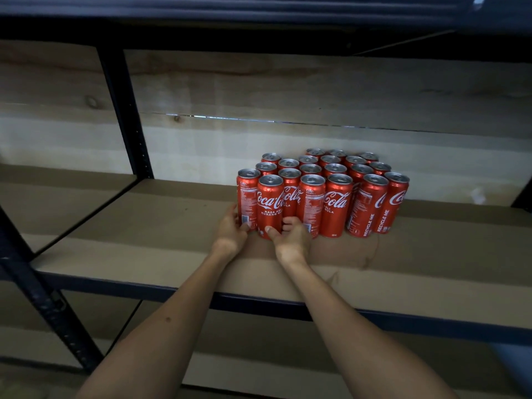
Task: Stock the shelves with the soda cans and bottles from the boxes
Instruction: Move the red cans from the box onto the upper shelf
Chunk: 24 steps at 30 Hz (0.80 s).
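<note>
- The left hand curls its fingers round the base of the leftmost Coca-Cola can, which stands upright on the brown shelf board.
- The right hand grips the neighbouring front can low down, thumb on its face and fingers tucked behind.
- Behind and to the right of both grips, the red can cluster stands packed in touching rows.
- A dark metal upright rises left of the hands.

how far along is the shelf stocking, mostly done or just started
Early, by the look of it. Done: a block of red Coca-Cola cans stands upright on the brown shelf. In hand: the left hand and right hand hold front cans. Left: most of the shelf is bare; no boxes or bottles in view.
</note>
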### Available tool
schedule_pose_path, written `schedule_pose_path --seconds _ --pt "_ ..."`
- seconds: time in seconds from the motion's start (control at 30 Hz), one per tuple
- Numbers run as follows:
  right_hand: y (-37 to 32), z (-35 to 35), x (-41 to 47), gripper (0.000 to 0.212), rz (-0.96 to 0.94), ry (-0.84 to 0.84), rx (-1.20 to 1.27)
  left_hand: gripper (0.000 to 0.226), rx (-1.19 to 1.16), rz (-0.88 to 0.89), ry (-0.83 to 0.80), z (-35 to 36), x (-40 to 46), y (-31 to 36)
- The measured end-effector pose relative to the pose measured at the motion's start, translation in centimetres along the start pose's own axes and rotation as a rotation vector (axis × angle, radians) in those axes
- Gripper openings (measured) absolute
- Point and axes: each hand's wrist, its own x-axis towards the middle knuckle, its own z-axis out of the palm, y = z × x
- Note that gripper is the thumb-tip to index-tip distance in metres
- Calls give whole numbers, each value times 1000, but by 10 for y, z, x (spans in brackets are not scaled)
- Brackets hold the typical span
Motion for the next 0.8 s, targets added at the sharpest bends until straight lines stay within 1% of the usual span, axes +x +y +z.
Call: schedule_pose_path --seconds 0.17,0.23,0.3,0.4,0.47,0.53,0.6,0.67,0.73,0.8 --pt "7 -10 -7 36 -25 -11 21 66 77 -111 20 -4 -11 0" --pt "12 -17 -11 31 -36 -41 -1 64 196 -107 25 -9 -22 -3" --pt "17 -28 -18 28 -69 -92 -102 59 301 -68 15 -13 -37 0" --pt "17 -51 -37 24 -161 -171 -365 46 504 11 -63 -17 -59 6" --pt "16 -64 -54 21 -240 -236 -513 37 662 90 -153 -18 -77 7" --pt "19 -74 -72 22 -363 -260 -610 31 775 245 -170 -16 -99 3" --pt "27 -79 -90 21 -531 -206 -654 32 805 450 -86 -14 -124 -2" --pt "41 -82 -106 21 -692 -83 -643 35 832 616 8 -11 -143 -10" --pt "59 -84 -120 25 -779 -12 -625 37 862 674 33 -9 -160 -19" --pt "79 -87 -133 35 -823 -17 -632 42 873 676 19 -7 -176 -29"
